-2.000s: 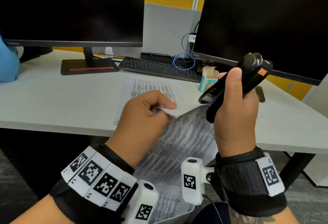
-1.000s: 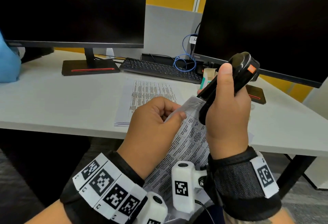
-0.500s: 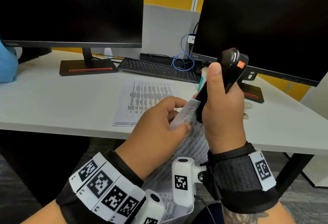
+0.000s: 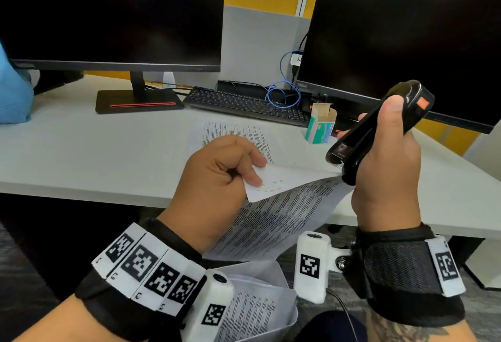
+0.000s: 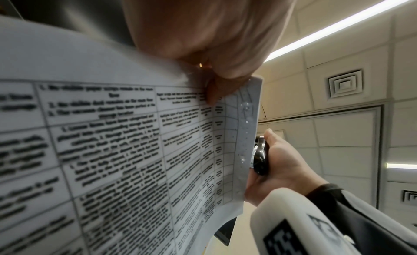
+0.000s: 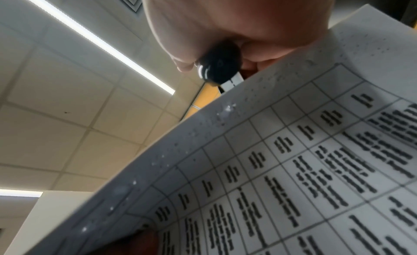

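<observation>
My left hand (image 4: 225, 171) pinches the top corner of a printed sheaf of paper (image 4: 276, 219) that hangs over the desk's front edge toward my lap. The same printed pages (image 5: 135, 151) fill the left wrist view, with small staple marks along their edge. My right hand (image 4: 385, 168) grips a black stapler (image 4: 376, 124) with an orange sticker, nose pointing down-left. Its nose is clear of the paper's edge, a little to the right of the held corner. In the right wrist view the stapler (image 6: 218, 62) shows just above the paper (image 6: 293, 169).
A second printed sheet (image 4: 233, 130) lies flat on the grey desk (image 4: 95, 152). A small green staple box (image 4: 320, 127) stands open behind it. Further back sit a black keyboard (image 4: 244, 103), two dark monitors (image 4: 113, 11) and a blue cable (image 4: 284, 89).
The stapler was closed over the paper's corner half a second ago; now my right hand has lifted it up and to the right, off the paper. My left hand has lowered the corner.
</observation>
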The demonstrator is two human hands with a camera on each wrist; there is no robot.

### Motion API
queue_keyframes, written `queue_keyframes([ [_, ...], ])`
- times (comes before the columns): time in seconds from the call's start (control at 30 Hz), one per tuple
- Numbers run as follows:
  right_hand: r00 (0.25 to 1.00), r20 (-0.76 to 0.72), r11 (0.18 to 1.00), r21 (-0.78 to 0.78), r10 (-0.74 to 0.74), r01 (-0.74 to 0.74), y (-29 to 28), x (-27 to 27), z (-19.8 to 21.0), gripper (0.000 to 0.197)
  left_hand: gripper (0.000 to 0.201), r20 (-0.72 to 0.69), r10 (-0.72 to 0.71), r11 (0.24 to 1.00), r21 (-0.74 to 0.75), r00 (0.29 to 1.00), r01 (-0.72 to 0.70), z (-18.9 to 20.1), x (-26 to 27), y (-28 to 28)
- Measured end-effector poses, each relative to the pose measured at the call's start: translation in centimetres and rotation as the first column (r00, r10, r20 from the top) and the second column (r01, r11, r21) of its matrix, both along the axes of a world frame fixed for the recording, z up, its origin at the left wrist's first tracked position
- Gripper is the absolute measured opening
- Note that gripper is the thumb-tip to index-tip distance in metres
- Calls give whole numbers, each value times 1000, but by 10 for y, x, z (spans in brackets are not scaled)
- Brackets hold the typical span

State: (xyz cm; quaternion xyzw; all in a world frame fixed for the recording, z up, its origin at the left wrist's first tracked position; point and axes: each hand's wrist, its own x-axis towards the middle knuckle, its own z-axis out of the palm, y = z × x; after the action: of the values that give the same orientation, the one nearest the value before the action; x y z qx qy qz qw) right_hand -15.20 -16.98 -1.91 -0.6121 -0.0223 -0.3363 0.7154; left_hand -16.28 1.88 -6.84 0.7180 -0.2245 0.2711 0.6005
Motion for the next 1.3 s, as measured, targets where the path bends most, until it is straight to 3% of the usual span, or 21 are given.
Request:
queue_keyframes([
  [0.17,998,-63,998,-61,-3,0,-1,4,-2,50,45,-131,-61,996,-77,989,51,0,0,1],
  [0.33,983,-183,989,-151,-26,-2,-6,11,-5,35,16,-264,-7,996,-83,965,-16,-3,6,6],
  [0.47,830,-557,998,-25,37,-61,-22,29,-12,43,6,-413,51,992,-81,909,-92,-20,18,18],
  [0.57,730,-652,978,170,205,-123,-33,39,-22,38,5,-488,63,988,-93,871,-123,-32,23,25],
  [0.63,697,-673,967,215,248,-137,-39,44,-30,25,6,-503,71,988,-85,861,-131,-36,25,28],
  [0.7,672,-701,971,185,237,-150,-41,48,-38,18,6,-502,83,988,-72,861,-137,-38,27,30],
  [0.77,662,-730,984,95,170,-148,-41,53,-44,30,7,-496,85,989,-62,864,-133,-39,29,31],
  [0.83,660,-751,987,-93,18,-132,-42,61,-48,38,7,-493,90,989,-55,865,-134,-39,30,32],
  [0.93,668,-707,857,-474,-232,-204,-38,64,-42,14,7,-489,88,990,-55,868,-132,-40,31,32],
  [1.0,691,-652,736,-626,-312,-259,-36,64,-39,28,6,-490,78,990,-65,868,-126,-40,31,32],
  [1.07,743,-568,691,-694,-352,-203,-33,57,-35,46,7,-491,67,989,-80,869,-122,-40,30,32],
  [1.13,838,-458,725,-679,-295,-116,-30,43,-28,46,6,-480,52,991,-86,875,-106,-40,29,33],
  [1.2,886,-433,673,-706,-165,-219,-27,29,-20,32,5,-457,36,994,-79,888,-81,-41,27,33],
  [1.3,806,-590,385,-758,-58,-527,-19,13,-16,40,6,-429,-6,996,-84,903,-33,-42,24,32],
])
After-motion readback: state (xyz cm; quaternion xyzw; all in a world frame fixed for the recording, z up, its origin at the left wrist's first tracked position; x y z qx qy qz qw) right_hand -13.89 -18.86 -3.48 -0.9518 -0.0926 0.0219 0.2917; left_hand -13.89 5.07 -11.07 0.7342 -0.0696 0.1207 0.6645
